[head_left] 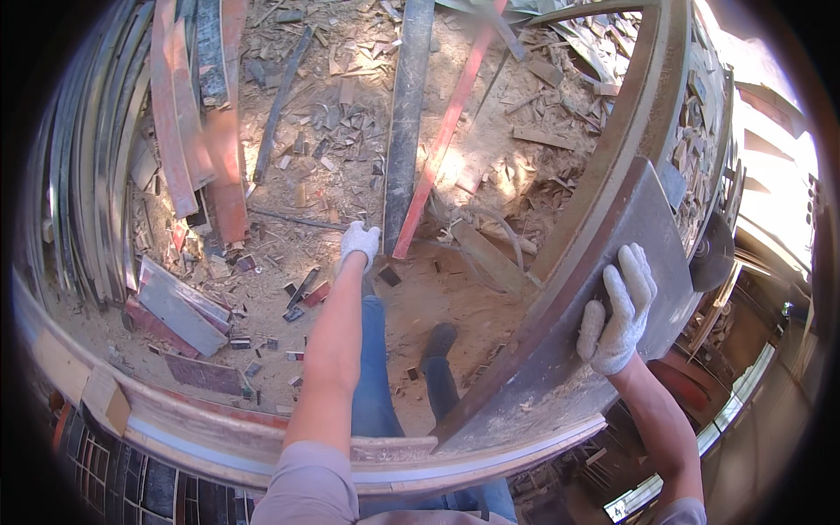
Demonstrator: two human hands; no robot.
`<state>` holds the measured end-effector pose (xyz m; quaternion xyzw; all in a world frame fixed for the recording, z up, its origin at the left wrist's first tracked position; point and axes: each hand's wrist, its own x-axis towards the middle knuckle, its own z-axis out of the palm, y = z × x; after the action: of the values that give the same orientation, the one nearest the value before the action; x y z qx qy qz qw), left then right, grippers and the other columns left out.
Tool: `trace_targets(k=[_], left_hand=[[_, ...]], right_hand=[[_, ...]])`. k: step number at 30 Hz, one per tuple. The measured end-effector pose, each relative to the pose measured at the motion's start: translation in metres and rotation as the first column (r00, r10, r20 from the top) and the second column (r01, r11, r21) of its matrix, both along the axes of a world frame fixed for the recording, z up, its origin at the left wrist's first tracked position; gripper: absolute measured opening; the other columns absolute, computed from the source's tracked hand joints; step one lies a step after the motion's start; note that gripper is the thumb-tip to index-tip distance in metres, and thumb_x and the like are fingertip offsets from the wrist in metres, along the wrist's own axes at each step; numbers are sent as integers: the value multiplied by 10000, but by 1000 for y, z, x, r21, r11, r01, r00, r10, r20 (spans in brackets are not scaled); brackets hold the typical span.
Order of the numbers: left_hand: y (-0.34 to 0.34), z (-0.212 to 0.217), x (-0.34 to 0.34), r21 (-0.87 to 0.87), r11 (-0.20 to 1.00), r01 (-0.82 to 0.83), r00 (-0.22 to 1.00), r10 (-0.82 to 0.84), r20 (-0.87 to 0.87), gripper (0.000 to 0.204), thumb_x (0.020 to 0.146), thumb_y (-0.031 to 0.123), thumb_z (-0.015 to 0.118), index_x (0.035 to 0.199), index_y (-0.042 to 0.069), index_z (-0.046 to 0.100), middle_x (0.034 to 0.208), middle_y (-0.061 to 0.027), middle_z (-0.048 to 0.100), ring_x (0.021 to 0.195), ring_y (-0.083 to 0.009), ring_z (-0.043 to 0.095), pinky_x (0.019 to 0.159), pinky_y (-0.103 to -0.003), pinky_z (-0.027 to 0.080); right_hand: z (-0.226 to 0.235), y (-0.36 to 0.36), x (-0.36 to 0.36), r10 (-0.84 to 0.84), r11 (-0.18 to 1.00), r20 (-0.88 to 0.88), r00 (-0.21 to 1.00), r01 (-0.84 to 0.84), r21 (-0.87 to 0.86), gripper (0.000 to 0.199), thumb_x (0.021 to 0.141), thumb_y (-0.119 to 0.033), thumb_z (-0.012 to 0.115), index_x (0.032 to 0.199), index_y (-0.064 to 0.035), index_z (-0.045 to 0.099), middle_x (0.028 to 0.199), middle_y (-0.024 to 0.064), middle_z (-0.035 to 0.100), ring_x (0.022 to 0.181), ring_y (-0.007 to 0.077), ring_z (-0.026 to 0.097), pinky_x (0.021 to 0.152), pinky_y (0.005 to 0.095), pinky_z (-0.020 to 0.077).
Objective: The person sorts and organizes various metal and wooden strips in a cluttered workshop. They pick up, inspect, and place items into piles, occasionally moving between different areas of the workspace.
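Observation:
My left hand [359,243], in a pale knitted glove, is reached out over the littered ground with its fingers curled. A thin dark stick [297,219] runs leftward from that fist, which appears closed around its end. My right hand [622,311], gloved alike, lies on a dark flat worktop [560,350] at the right, thumb and fingers apart, holding nothing. Just beyond the left hand, a long dark board [408,114] and a narrow red strip of wood [451,131] stretch away from me.
Long strips [87,157] are stacked at the left beside reddish boards [179,114]. A long wooden rail [210,446] crosses close in front of my body. Sawdust and offcuts [332,114] cover the ground. A beam frame [647,114] rises beyond the worktop.

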<state>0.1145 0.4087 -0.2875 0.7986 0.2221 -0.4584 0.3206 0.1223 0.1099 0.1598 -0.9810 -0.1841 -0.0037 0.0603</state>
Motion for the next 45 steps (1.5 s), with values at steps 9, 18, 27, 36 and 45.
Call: trace_targets(k=[9,18,27,36,45], left_hand=[[-68,-96,-41,31,998,-49,997,51,-53,811,834,461,770,1465,8,534,1406,-267,617,1330,-397,584,1124,-450,464],[-12,8,-7,105,986,127,981,-141,136,422,930,374,700,1135,9,648,1165,-261,659,1130,-458,630,975,-527,504],[81,276,90,-505,515,-693,702,319,-637,529,1065,549,440,991,89,692,694,-3,568,558,-189,539,514,-386,476],[-76,515,-97,-717,301,-628,685,651,-326,653,1012,734,423,1038,118,641,677,-2,570,558,-140,579,480,-332,511],[-218,528,-328,-814,503,-291,675,710,197,525,1073,540,541,1207,45,651,1024,-20,664,875,-128,561,804,-334,500]], right_hand=[[-19,-9,-9,-45,995,138,989,32,95,439,1058,-377,501,1261,8,560,1362,305,525,1326,506,512,1113,645,422],[1,-2,5,-43,992,-2,999,43,119,394,905,-195,657,1242,-1,600,1351,263,556,1218,477,557,1065,628,447],[-8,-2,-5,-109,960,158,981,63,272,454,827,-121,713,1262,-56,602,1384,200,570,1303,430,543,1132,581,418],[120,65,-44,-58,286,-849,525,824,490,788,914,-683,626,1298,4,653,1222,227,700,1151,327,671,995,413,506],[204,-115,-280,103,369,-786,610,710,600,401,769,-231,851,1090,-11,752,926,58,748,868,118,659,802,309,532]])
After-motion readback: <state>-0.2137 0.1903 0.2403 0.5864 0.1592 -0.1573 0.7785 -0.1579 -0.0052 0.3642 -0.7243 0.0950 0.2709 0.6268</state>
